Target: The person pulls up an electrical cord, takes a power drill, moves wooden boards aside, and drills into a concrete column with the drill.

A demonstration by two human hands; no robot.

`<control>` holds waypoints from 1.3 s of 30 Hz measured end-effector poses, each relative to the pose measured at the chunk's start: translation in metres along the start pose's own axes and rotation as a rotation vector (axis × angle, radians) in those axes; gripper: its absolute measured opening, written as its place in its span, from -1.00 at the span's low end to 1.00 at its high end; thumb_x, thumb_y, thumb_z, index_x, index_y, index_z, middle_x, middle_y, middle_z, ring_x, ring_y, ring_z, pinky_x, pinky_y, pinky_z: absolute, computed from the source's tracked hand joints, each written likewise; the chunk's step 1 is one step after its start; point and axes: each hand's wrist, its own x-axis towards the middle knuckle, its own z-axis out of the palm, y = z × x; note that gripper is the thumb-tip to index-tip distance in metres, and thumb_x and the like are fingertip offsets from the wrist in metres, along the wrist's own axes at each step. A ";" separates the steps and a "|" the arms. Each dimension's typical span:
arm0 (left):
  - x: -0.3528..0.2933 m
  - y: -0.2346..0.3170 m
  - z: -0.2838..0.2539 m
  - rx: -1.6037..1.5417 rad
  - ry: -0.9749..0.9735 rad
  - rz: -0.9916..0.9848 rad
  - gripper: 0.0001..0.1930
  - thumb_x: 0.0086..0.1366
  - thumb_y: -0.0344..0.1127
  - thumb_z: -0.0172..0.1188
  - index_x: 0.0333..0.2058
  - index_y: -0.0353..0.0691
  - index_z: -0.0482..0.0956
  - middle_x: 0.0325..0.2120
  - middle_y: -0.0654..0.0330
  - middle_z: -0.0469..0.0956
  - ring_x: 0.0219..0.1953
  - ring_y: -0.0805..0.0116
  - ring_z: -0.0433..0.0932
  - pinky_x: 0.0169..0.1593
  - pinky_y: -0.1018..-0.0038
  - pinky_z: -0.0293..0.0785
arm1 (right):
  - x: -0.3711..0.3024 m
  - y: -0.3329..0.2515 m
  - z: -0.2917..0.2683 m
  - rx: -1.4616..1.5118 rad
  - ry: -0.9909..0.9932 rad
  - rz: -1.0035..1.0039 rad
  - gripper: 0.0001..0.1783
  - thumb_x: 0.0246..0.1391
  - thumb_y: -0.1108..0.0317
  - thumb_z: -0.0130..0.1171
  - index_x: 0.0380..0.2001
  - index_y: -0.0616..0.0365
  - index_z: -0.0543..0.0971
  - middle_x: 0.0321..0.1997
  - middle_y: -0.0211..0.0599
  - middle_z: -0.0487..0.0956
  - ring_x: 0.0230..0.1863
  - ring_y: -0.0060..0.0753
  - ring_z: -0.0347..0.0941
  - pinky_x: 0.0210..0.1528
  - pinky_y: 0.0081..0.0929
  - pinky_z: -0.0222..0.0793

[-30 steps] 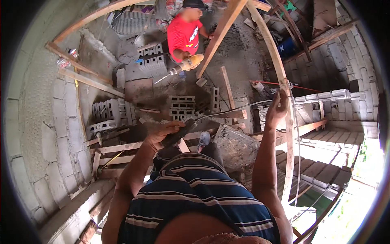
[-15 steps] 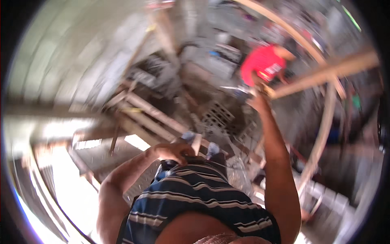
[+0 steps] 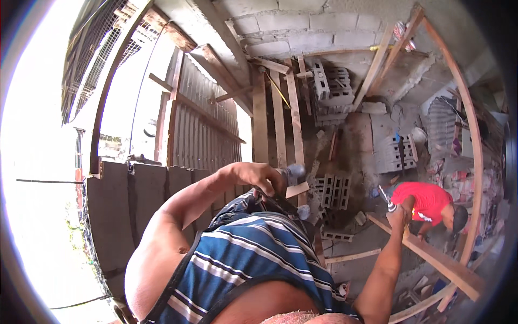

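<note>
My left hand [image 3: 261,177] is at my waist, fingers curled against the dark shorts [image 3: 278,201]. Anything inside its grip is hidden. Reaching out to the right, my right hand [image 3: 398,215] is closed around a hand tool [image 3: 392,207] with a pale metallic end. A yellowish bit shows below the fist. Its exact kind is too small to make out. The fist is beside a long wooden beam [image 3: 431,256] that slants toward the lower right; whether they touch I cannot tell.
Below, a person in a red shirt [image 3: 423,201] bends over, close to my right hand in the picture. Hollow concrete blocks [image 3: 333,191] are stacked on the floor. Planks [image 3: 278,124] lie left of them. A block wall [image 3: 135,205] and corrugated sheet [image 3: 199,116] border the left.
My view has swung left, bringing the bright opening and corrugated sheet into sight. My right arm appears lower and farther right. My left hand stays at my waist.
</note>
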 end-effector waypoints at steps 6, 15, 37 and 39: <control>0.014 -0.018 0.002 -0.075 0.129 0.104 -0.63 0.22 -0.25 0.37 -0.07 -0.33 0.61 -0.27 0.22 0.63 -0.29 0.46 0.60 -0.26 0.54 0.54 | -0.019 -0.017 -0.033 0.201 0.074 0.082 -0.61 -0.12 0.31 0.26 -0.16 0.23 0.57 -0.25 0.12 0.65 -0.13 0.18 0.61 0.00 -0.03 0.49; 0.120 0.017 0.002 -0.162 0.806 0.299 -0.32 0.07 0.22 0.48 -0.18 -0.36 0.62 -0.34 0.19 0.59 -0.24 0.40 0.53 -0.13 0.39 0.47 | -0.078 -0.118 -0.106 0.501 0.355 0.001 -0.61 -0.18 0.34 0.34 -0.23 0.29 0.59 -0.30 0.10 0.65 -0.18 0.12 0.63 -0.08 -0.04 0.46; 0.057 0.075 -0.072 -0.048 0.305 0.432 -0.02 -0.15 -0.08 0.67 0.18 -0.40 0.35 0.01 0.00 0.53 0.12 0.11 0.49 0.22 0.30 0.39 | -0.098 -0.408 -0.251 1.039 0.212 -0.280 -0.59 0.00 0.16 0.43 -0.48 0.34 0.57 -0.51 -0.25 0.58 -0.49 -0.35 0.42 -0.33 -0.22 0.36; 0.055 0.092 -0.051 0.004 0.213 0.558 0.04 -0.23 -0.09 0.71 0.17 -0.44 0.32 0.02 -0.05 0.54 0.15 0.12 0.49 0.25 0.32 0.38 | -0.093 -0.420 -0.265 0.986 0.235 -0.305 -0.52 0.05 0.07 0.42 -0.49 0.35 0.57 -0.53 -0.23 0.58 -0.50 -0.36 0.40 -0.33 -0.21 0.35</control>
